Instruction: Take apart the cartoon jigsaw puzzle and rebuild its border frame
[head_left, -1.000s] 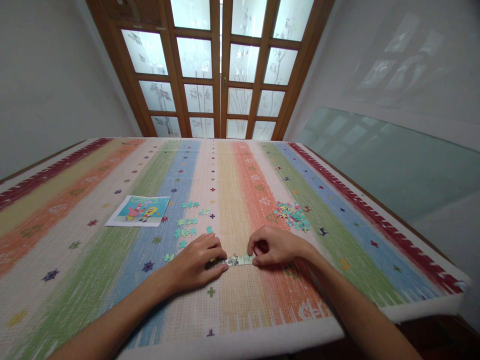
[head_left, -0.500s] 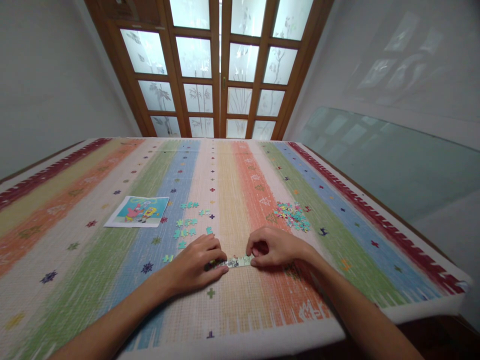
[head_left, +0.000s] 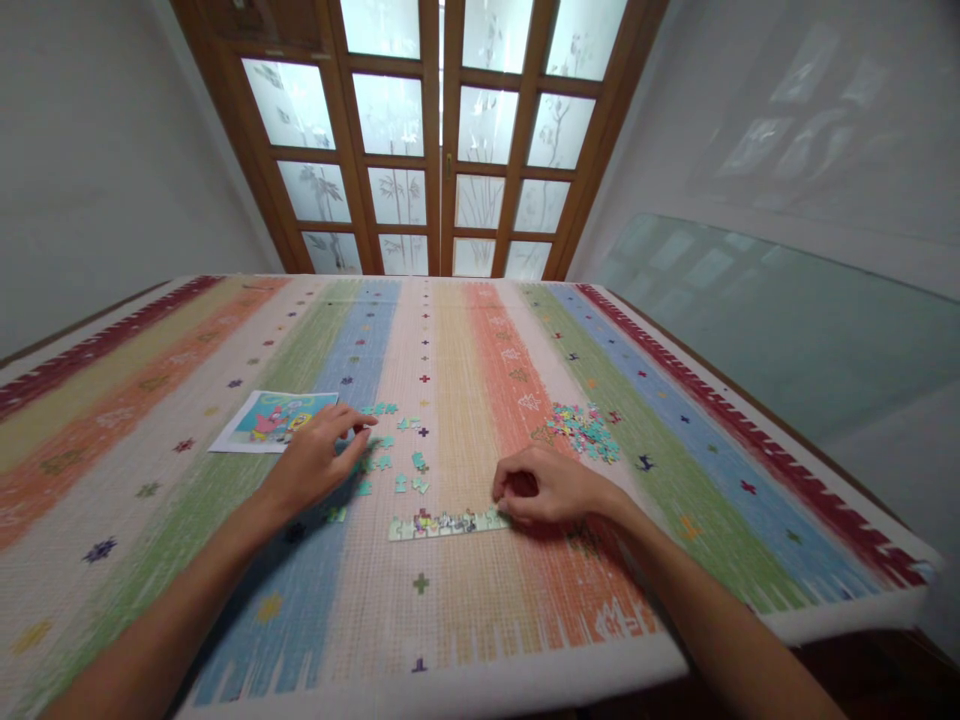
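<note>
A joined strip of jigsaw pieces (head_left: 442, 525) lies on the striped tablecloth in front of me. The fingertips of my right hand (head_left: 555, 485) are closed at its right end. Farther left, my left hand (head_left: 319, 455) hovers with thumb and fingers apart and nothing visible between them. It partly covers a printed picture (head_left: 262, 415) of cartoon figures. Just right of its fingertips, loose teal jigsaw pieces (head_left: 384, 442) lie in small groups. Two separate pieces (head_left: 411, 484) rest just above the strip.
A heap of mixed jigsaw pieces (head_left: 585, 432) lies beyond my right hand. The striped tablecloth (head_left: 465, 350) covers the table. Behind stand wooden doors with frosted panes (head_left: 397, 195), and a glass sheet (head_left: 780, 320) leans on the right wall.
My left hand has let go of the strip's left part and moved up and left toward the loose pieces and picture. My right hand stays at the strip's right end.
</note>
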